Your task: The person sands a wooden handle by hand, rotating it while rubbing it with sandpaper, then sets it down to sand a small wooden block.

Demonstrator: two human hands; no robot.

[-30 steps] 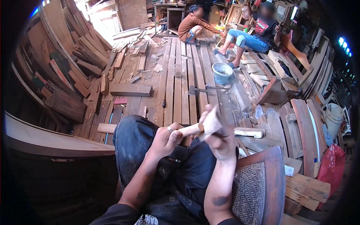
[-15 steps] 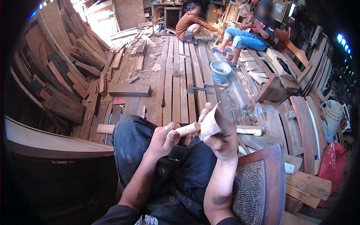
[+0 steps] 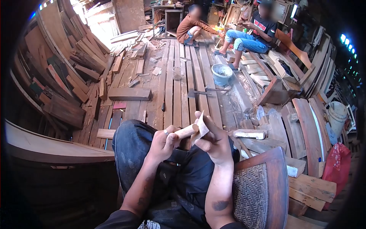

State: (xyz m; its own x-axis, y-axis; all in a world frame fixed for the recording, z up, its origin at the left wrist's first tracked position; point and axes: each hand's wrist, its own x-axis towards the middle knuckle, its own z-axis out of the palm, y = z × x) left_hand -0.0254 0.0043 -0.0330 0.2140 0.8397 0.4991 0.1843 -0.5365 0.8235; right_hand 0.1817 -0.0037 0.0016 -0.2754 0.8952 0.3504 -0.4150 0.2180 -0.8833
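My left hand [image 3: 163, 143] is wrapped round a pale wooden rod [image 3: 186, 132], whose round end points to the right. A ring shows on one finger. In my right hand [image 3: 216, 140] is a thin, bent, light-coloured sheet [image 3: 202, 128], held between thumb and fingers. The sheet lies against the rod's end or right beside it. Both hands are above my lap, over dark trousers.
A woven-back chair [image 3: 249, 194] stands at my right. Ahead on the slatted floor are a thick wood block [image 3: 129, 94], a hatchet [image 3: 191, 93] and a bucket [image 3: 222, 74]. Two people [image 3: 189, 28] [image 3: 254, 32] sit or squat beyond. Planks line both sides.
My right hand has moved left and a little down with the sheet, which is now closer to the rod and seen more edge-on. The camera view has shifted slightly.
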